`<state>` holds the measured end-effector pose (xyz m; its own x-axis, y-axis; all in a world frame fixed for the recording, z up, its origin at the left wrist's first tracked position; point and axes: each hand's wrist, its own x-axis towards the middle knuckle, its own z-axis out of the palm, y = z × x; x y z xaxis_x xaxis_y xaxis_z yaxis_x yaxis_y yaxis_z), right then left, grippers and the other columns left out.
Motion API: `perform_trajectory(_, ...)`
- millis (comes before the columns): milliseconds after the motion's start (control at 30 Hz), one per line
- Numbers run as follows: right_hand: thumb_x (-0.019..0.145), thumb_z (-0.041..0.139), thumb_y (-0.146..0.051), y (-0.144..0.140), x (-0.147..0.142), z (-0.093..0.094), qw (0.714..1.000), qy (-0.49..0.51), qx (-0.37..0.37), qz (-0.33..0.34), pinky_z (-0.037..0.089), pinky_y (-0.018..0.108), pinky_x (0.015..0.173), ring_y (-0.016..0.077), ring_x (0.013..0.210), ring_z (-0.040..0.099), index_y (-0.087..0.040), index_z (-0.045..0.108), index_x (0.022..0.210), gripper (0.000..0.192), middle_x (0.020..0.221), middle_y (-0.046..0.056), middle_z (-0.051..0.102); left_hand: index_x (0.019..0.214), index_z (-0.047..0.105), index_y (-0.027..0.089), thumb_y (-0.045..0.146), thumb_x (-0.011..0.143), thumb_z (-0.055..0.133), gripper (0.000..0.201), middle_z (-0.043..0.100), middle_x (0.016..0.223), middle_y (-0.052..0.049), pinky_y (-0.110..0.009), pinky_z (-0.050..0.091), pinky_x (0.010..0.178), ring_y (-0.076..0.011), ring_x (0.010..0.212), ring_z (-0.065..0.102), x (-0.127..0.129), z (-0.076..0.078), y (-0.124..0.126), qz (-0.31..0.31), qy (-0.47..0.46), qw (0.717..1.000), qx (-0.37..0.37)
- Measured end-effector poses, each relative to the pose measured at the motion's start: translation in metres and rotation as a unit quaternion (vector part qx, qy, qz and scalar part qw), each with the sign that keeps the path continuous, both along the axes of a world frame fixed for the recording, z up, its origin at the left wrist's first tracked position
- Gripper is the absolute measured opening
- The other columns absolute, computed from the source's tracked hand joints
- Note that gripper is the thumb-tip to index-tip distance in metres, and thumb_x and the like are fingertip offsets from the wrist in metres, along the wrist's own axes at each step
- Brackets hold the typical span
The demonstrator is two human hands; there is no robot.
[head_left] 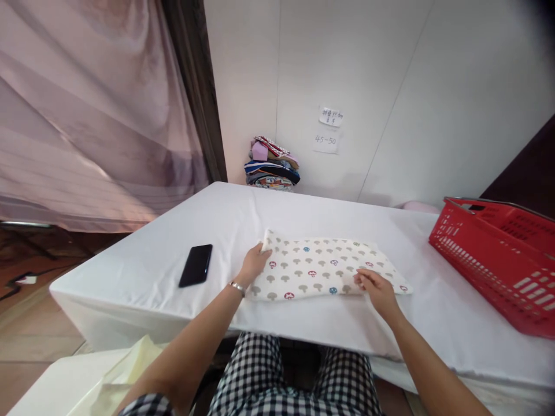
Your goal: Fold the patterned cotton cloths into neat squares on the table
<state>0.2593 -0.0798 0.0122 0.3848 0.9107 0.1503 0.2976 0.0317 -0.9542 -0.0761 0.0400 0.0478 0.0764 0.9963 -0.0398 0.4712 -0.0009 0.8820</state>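
Observation:
A white cloth with a print of grey, red and blue mushrooms (pixel 321 268) lies folded into a long strip in front of me. My left hand (pixel 255 263) grips its left end, thumb on top, where a corner stands up a little. Over the right part of the strip is my right hand (pixel 376 288), its fingers curled together. Nothing shows between those fingers, and I cannot tell whether their tips touch the fabric.
A black phone (pixel 196 266) lies left of the cloth on the white-covered table (pixel 151 254). At the right edge stands a red plastic basket (pixel 489 254). Beyond the far edge is a stack of folded clothes (pixel 272 164) against the wall, below two paper notes (pixel 326 140).

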Motion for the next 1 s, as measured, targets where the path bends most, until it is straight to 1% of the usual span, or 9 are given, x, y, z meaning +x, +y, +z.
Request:
perform_trajectory(100,0.070,0.061,-0.051,0.009,0.003,0.014,1.000,-0.010,0.010,0.016,0.052,0.035,0.069,0.0209,0.084,0.062,-0.018,0.065,0.095,0.042,0.087,0.006,0.068,0.087,0.059,0.018,0.034,0.078,0.052,0.020,0.063,0.082,-0.002,-0.027,0.044,0.068,-0.0175,0.077,0.057,-0.001,0.024,-0.039,-0.133,-0.041,0.987,0.080)
perform_trajectory(167,0.070,0.063,-0.051,0.013,0.006,0.020,0.999,0.039,-0.011,0.013,0.053,0.033,0.063,0.0207,0.081,0.063,-0.018,0.063,0.100,0.044,0.090,0.006,0.068,0.087,0.061,0.020,0.029,0.080,0.050,0.015,0.062,0.088,-0.002,-0.027,0.044,0.073,-0.0161,0.082,0.055,-0.006,0.036,-0.071,-0.268,-0.018,0.958,0.097)
perform_trajectory(233,0.072,0.062,-0.052,0.016,0.007,0.022,0.989,0.133,-0.066,0.002,0.054,0.033,0.059,0.0216,0.079,0.064,-0.018,0.062,0.101,0.045,0.092,0.008,0.068,0.085,0.061,0.022,0.021,0.081,0.047,0.015,0.062,0.089,-0.001,-0.027,0.043,0.077,-0.0153,0.084,0.055,-0.012,0.039,-0.098,-0.386,0.008,0.918,0.085)
perform_trajectory(300,0.073,0.061,-0.050,0.018,0.004,0.018,0.966,0.227,-0.124,-0.022,0.055,0.034,0.060,0.0239,0.081,0.066,-0.016,0.063,0.097,0.042,0.094,0.010,0.069,0.083,0.061,0.024,0.012,0.077,0.045,0.021,0.062,0.087,0.000,-0.028,0.042,0.079,-0.0156,0.084,0.055,-0.016,0.031,-0.116,-0.442,0.053,0.892,0.078)
perform_trajectory(367,0.072,0.064,-0.046,0.017,-0.001,0.011,0.948,0.284,-0.135,-0.051,0.056,0.035,0.066,0.0258,0.087,0.065,-0.016,0.063,0.096,0.038,0.100,0.012,0.068,0.080,0.061,0.024,0.006,0.070,0.043,0.027,0.062,0.085,0.000,-0.029,0.041,0.080,-0.0166,0.084,0.054,-0.019,0.020,-0.124,-0.451,0.102,0.883,0.074)
perform_trajectory(467,0.070,0.068,-0.042,0.009,-0.011,0.004,0.951,0.286,-0.092,-0.072,0.056,0.035,0.073,0.0255,0.094,0.064,-0.017,0.061,0.102,0.041,0.111,0.011,0.065,0.081,0.061,0.024,0.006,0.066,0.045,0.028,0.062,0.087,0.000,-0.030,0.041,0.080,-0.0177,0.085,0.055,-0.018,0.012,-0.124,-0.430,0.137,0.891,0.047)
perform_trajectory(667,0.078,0.056,-0.051,-0.008,-0.026,0.017,0.994,0.088,-0.052,-0.031,0.050,0.038,0.083,0.0256,0.098,0.061,-0.020,0.066,0.092,0.036,0.094,0.007,0.069,0.099,0.061,0.025,0.037,0.082,0.049,0.024,0.063,0.099,-0.003,-0.028,0.045,0.075,-0.0177,0.088,0.057,0.020,0.031,-0.111,-0.409,0.020,0.911,-0.038)
perform_trajectory(833,0.081,0.049,-0.048,-0.015,-0.040,0.021,0.979,-0.189,-0.081,0.015,0.048,0.036,0.072,0.0246,0.072,0.062,-0.019,0.063,0.063,0.036,0.062,0.006,0.065,0.104,0.059,0.024,0.043,0.084,0.046,0.031,0.062,0.097,-0.004,-0.030,0.047,0.073,-0.0174,0.084,0.058,0.092,0.018,-0.099,-0.319,-0.008,0.947,0.027)
perform_trajectory(1000,0.082,0.042,-0.025,-0.026,-0.054,0.012,0.952,-0.279,-0.043,0.122,0.044,0.033,0.079,0.0218,0.087,0.061,-0.017,0.065,0.088,0.025,0.091,0.009,0.068,0.110,0.058,0.022,0.037,0.075,0.060,0.038,0.056,0.113,-0.006,-0.036,0.040,0.093,-0.0229,0.106,0.050,0.144,0.006,-0.091,-0.290,0.019,0.941,0.171)
